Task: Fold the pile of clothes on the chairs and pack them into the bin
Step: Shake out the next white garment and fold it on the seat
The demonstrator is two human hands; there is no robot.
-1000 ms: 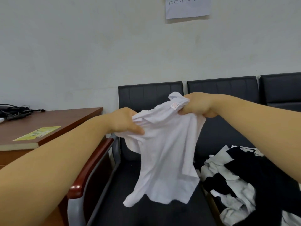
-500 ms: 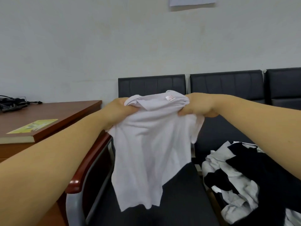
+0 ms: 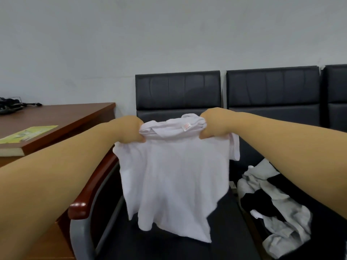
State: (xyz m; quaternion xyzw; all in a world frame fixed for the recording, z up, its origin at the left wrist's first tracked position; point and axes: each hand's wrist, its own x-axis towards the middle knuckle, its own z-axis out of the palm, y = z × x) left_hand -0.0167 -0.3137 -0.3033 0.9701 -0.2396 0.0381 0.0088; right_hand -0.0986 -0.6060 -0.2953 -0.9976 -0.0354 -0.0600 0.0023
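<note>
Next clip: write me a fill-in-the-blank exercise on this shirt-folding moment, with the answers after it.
The left hand and right hand each grip the top of a ____ shirt. The pile of unfolded clothes mixes white and ____ pieces. That pile lies on the chair to the shirt's ____.
Missing words: white; black; right.
</note>
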